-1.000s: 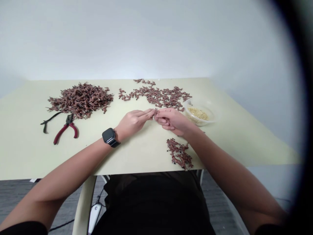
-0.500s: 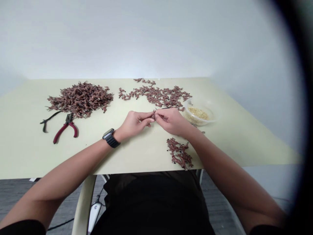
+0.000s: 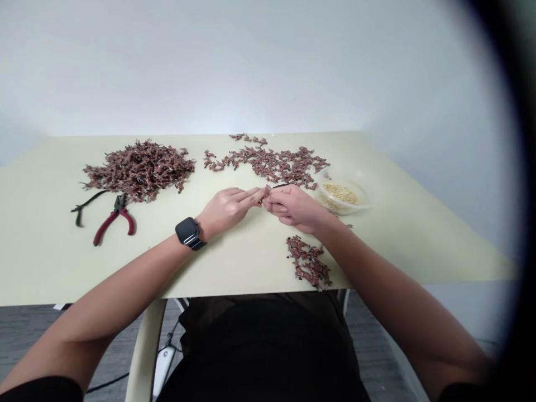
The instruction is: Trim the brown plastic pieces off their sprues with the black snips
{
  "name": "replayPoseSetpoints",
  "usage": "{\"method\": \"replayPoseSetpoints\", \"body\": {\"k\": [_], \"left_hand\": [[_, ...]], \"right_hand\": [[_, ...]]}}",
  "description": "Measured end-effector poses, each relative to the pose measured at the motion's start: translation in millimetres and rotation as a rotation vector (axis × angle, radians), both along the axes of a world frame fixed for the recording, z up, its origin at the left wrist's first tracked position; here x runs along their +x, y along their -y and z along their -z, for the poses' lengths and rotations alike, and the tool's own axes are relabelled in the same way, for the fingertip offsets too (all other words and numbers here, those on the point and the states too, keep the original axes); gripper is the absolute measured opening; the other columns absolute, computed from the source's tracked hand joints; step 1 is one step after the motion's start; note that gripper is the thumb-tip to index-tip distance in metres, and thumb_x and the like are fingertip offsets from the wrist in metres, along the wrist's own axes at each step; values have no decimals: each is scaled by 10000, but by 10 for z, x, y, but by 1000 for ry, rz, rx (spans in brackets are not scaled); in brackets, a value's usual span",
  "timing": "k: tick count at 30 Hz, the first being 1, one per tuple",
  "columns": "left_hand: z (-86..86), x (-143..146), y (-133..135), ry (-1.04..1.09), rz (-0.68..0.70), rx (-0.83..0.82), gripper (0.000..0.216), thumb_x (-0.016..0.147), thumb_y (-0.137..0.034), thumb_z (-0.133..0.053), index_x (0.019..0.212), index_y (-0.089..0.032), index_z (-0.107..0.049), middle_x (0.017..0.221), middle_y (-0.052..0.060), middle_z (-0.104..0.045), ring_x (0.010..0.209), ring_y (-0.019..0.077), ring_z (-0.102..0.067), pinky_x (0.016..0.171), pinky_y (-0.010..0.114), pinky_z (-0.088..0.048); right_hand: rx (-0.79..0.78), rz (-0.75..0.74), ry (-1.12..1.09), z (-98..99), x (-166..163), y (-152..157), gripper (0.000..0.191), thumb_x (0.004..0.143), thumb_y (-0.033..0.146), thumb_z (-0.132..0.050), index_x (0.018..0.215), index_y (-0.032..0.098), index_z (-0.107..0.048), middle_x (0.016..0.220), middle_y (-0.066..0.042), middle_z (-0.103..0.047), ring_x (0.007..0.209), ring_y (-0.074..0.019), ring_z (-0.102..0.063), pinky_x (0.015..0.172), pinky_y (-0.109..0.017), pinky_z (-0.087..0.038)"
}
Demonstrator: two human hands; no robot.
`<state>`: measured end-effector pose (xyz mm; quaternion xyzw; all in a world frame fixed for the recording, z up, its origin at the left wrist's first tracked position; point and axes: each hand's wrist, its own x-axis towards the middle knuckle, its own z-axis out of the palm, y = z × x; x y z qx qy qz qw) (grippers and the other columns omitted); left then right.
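My left hand (image 3: 228,207) and my right hand (image 3: 293,206) meet fingertip to fingertip over the middle of the pale table (image 3: 50,262). Both pinch one small brown piece (image 3: 266,191), too small to name, and a thin dark wire seems to run from it over my right hand. A black watch (image 3: 188,233) sits on my left wrist. Just beyond my hands lies a scattered spread of small brown pieces (image 3: 276,163). Near my right forearm, at the table's front edge, lies a small heap of the same brown pieces (image 3: 307,263).
A large pile of brown pieces (image 3: 140,169) lies at the back left. Red-handled pliers (image 3: 112,219) and a black tool (image 3: 86,205) lie in front of it. A clear bowl of small yellow bits (image 3: 341,195) stands right of my right hand. A wall rises behind the table.
My hands stay together at the same spot. My left wrist has rolled so the watch face shows again, and my left fingers lie straighter against the piece.
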<state>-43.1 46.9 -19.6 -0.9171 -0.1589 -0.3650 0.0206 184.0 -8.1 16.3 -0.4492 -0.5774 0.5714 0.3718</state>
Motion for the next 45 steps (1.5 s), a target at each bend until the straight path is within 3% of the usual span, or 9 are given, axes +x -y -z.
{"method": "replayPoseSetpoints", "body": {"k": [3,5,7,11,15,22,29,37,45], "left_hand": [[5,4,-14,-22,23,45,525,998,-54,-553,1481,-246,-626,1368,89,-735,1047,191,-793,905,345,-654],[35,39,10,73,9,-38,468,1006,-87,-573,1446,-222,-662,1288,88,-774,1007,186,-803,892,316,-654],[66,82,51,188,-22,-226,382,1011,-165,-622,1378,-201,-719,1176,83,-812,914,176,-814,850,274,-653],[61,140,127,270,-34,-654,324,992,-348,-703,1269,-207,-792,1051,64,-835,736,164,-802,740,244,-646],[6,148,145,283,-4,-795,289,975,-397,-719,1169,-217,-834,1012,45,-837,727,169,-801,730,247,-643],[32,137,119,281,28,-848,334,962,-397,-734,1213,-197,-824,989,69,-838,728,188,-803,728,272,-647],[53,103,103,255,-16,-627,337,967,-355,-737,1272,-227,-799,901,59,-837,720,178,-795,768,272,-633],[31,116,117,254,2,-693,331,972,-386,-733,1253,-229,-808,917,63,-838,682,166,-785,723,255,-625],[52,117,101,252,15,-753,329,960,-401,-750,1240,-241,-815,892,48,-836,686,162,-785,712,242,-618]], "right_hand": [[-230,-77,-154,-11,20,-41,215,853,287,-667,683,207,-563,594,74,-259,533,-96,-100,425,-265,-68],[-206,-96,-155,-15,34,-51,204,870,296,-644,705,208,-562,601,73,-263,532,-100,-122,428,-262,-92],[-10,-50,-31,-7,42,-46,203,920,294,-580,738,204,-589,597,59,-309,524,-107,-196,454,-265,-158],[594,75,424,31,52,-31,266,982,238,-515,721,199,-547,635,27,-443,593,-121,-375,583,-291,-274],[809,2,612,54,74,-34,266,1007,206,-488,742,205,-473,651,35,-454,591,-115,-396,626,-303,-283],[844,-22,659,44,72,-13,286,998,200,-495,718,207,-441,642,32,-453,583,-115,-384,617,-304,-275],[709,15,567,56,50,0,282,988,214,-497,706,203,-503,622,32,-478,586,-119,-403,593,-294,-279],[827,-56,745,13,71,5,285,1022,220,-463,737,209,-460,662,12,-499,598,-129,-412,628,-315,-278],[826,-87,830,69,99,-7,265,1056,249,-433,793,218,-443,715,-8,-524,631,-147,-441,647,-321,-290]]}}
